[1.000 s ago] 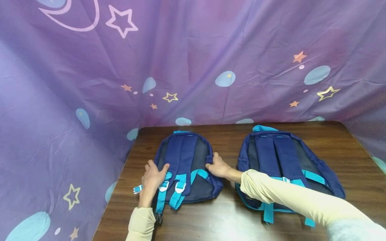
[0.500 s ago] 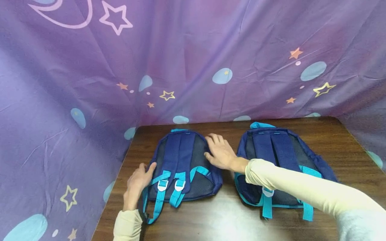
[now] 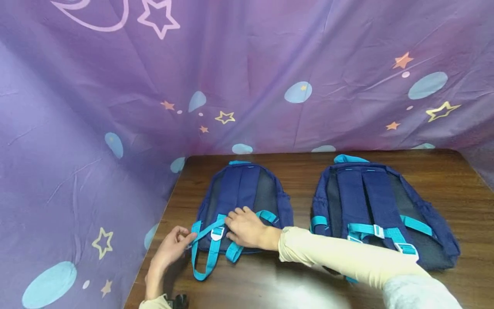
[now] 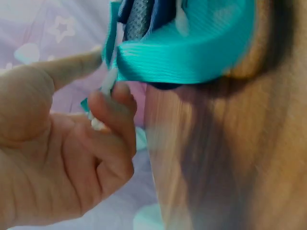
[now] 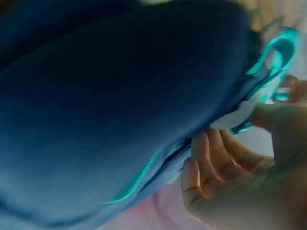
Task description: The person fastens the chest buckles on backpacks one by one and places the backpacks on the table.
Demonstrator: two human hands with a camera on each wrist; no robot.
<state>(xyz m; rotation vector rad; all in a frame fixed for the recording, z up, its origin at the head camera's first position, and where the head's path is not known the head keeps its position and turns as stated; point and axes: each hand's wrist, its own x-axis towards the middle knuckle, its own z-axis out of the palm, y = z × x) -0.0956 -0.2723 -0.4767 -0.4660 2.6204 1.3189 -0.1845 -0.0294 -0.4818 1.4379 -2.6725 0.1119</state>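
A small navy backpack [image 3: 266, 189] lies back-panel up on the table, its teal straps [image 3: 211, 257] spread toward the near left. At its lower left corner my left hand [image 3: 170, 246] pinches a white plastic buckle [image 4: 109, 81] on a teal strap between thumb and curled fingers. A loop of teal webbing [image 4: 182, 60] hangs beside those fingers. My right hand [image 3: 248, 228] lies over the lower ends of the shoulder straps. In the right wrist view its thumb and fingers close on a white buckle [image 5: 235, 117]; part of that buckle is hidden.
A second, larger navy backpack [image 3: 355, 193] with teal straps lies to the right, partly behind my right sleeve [image 3: 339, 253]. The brown wooden table [image 3: 301, 176] meets a purple star-printed curtain [image 3: 262, 77] at the back and left.
My right hand has come down from the backpack's right side to its strap ends. My left hand has moved from the backpack's left edge to a strap buckle, lifting a teal strap.
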